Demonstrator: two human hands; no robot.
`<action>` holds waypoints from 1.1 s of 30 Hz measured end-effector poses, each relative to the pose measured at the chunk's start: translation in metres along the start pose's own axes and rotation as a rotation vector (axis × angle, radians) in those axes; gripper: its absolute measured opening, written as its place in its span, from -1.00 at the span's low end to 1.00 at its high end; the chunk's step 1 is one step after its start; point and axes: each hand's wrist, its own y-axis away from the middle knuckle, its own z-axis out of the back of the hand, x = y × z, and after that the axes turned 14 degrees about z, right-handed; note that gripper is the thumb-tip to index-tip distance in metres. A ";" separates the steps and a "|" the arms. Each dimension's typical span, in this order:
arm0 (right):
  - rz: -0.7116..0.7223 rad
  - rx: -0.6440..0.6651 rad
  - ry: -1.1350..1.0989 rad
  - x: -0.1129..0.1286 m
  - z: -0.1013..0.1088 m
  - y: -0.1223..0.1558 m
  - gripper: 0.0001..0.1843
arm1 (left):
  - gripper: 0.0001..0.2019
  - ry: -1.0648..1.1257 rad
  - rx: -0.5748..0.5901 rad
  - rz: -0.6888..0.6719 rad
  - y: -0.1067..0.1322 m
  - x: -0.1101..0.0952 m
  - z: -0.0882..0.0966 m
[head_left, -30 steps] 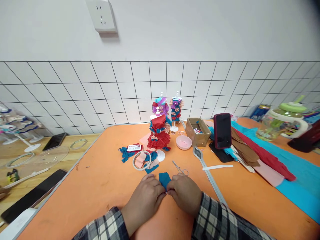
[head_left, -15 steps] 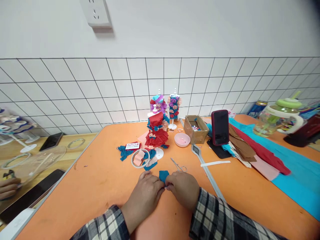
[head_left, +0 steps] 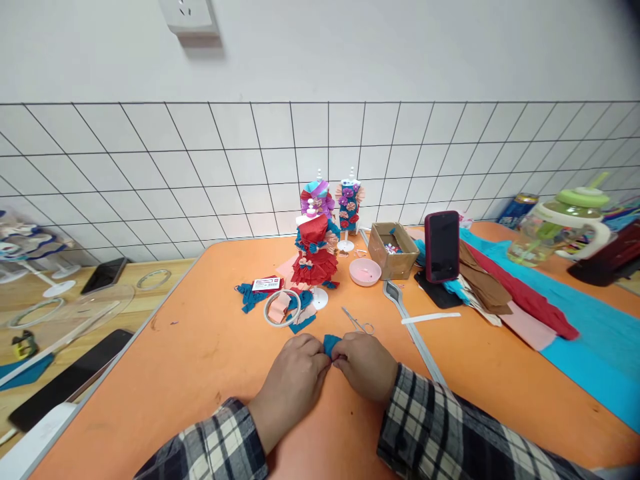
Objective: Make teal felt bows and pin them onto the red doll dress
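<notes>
My left hand (head_left: pixel 293 381) and my right hand (head_left: pixel 364 365) meet low over the orange table (head_left: pixel 200 360), fingers pinched together on a small piece of blue crepe paper (head_left: pixel 331 345). Only a little of the paper shows between the fingertips. Small scissors (head_left: pixel 358 321) lie just beyond my right hand. Farther back stands a red and blue paper dress figure (head_left: pixel 313 257) on a white stand, with two more dressed figures (head_left: pixel 345 203) behind it. A tape ring (head_left: pixel 283 308) and blue paper scraps (head_left: pixel 250 295) lie in front of them.
A pink dish (head_left: pixel 365 271), a cardboard box (head_left: pixel 393 250) and a propped phone (head_left: pixel 442 247) sit at the back right. Blue, red and brown paper sheets (head_left: pixel 550 320) cover the right side. A lidded jug (head_left: pixel 565 227) stands far right. Phones (head_left: pixel 67 379) lie on the wooden table at left.
My hands have shifted slightly and closed more over the blue paper, so less of it shows. The view has tilted a little. Another person's hand at the far left edge is gone.
</notes>
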 end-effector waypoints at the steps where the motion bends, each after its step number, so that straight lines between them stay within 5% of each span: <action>1: 0.003 0.000 0.011 0.001 -0.001 0.000 -0.78 | -0.79 -0.007 -0.009 -0.013 0.000 0.001 -0.001; 15: -0.031 -0.032 0.140 0.010 0.002 0.007 -0.84 | -0.80 -0.014 -0.031 0.020 0.000 -0.001 0.000; 33: -0.075 0.103 0.086 0.003 0.003 0.001 -0.75 | -0.78 -0.020 0.012 -0.026 -0.002 0.006 -0.009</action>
